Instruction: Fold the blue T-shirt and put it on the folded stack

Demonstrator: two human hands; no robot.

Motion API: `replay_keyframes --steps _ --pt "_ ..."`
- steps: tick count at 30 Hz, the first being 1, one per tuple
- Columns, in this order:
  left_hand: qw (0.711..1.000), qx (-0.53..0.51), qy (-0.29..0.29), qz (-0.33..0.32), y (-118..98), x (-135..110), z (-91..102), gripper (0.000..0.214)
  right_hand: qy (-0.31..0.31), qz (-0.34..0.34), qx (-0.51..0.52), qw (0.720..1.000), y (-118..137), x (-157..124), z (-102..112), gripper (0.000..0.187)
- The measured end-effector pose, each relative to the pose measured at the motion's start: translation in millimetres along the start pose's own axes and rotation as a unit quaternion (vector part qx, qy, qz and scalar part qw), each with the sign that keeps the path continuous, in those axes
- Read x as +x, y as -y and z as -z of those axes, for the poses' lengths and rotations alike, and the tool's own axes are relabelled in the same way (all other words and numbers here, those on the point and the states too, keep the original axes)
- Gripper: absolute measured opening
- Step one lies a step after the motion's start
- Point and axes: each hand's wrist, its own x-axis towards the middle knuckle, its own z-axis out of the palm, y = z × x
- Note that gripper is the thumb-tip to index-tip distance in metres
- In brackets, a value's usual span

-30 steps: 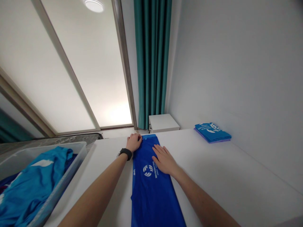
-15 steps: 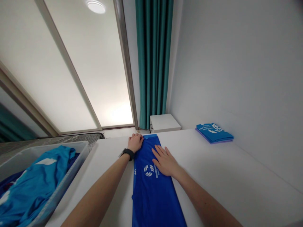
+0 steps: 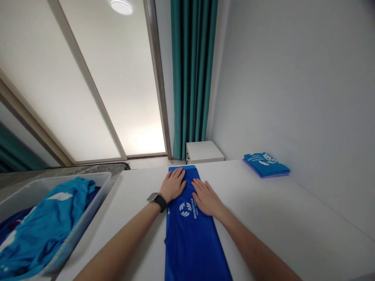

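Note:
A dark blue garment (image 3: 195, 246), folded into a long narrow strip with a white round logo and lettering, lies lengthwise on the white table (image 3: 140, 230). My left hand (image 3: 173, 184), with a watch on the wrist, rests flat on the garment's far left part, fingers stretched out. On the right side of the strip my right hand (image 3: 206, 197) also lies flat, its fingers pointing towards the far end. Neither hand grips the cloth. Part of the lettering is next to my right hand, and the strip's near end runs out of view.
At left stands a translucent plastic bin (image 3: 102, 180) with crumpled blue clothes (image 3: 55, 222). Folded blue and purple garments (image 3: 266, 166) lie at the table's far right, by the wall. Beyond the far edge are a white cabinet (image 3: 203, 151) and a green curtain (image 3: 193, 78).
My left hand has shifted from the garment's far left edge onto its surface, its fingers now spread flat instead of curled. My right hand has stayed nearly in place on the cloth.

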Motion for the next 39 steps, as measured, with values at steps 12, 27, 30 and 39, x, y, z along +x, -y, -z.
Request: replay_keyframes --steps 12,27,30,39 --pt "0.999 -0.015 0.026 0.022 4.2 -8.2 -8.5 0.053 -0.018 -0.002 -0.019 1.000 0.1 7.1 9.2 0.048" --pt "0.999 0.029 0.027 0.015 3.1 -10.0 -7.5 0.052 0.042 -0.069 -0.044 0.996 -23.6 75.3 -6.4 0.063" --pt "0.999 0.030 0.028 0.017 2.8 -9.8 -6.9 0.053 0.048 -0.071 -0.033 0.996 -27.9 72.6 -6.5 0.065" --pt "0.999 0.019 0.034 0.018 6.3 -6.5 -7.4 0.053 0.025 -0.037 0.040 0.998 -26.1 36.9 0.3 0.061"
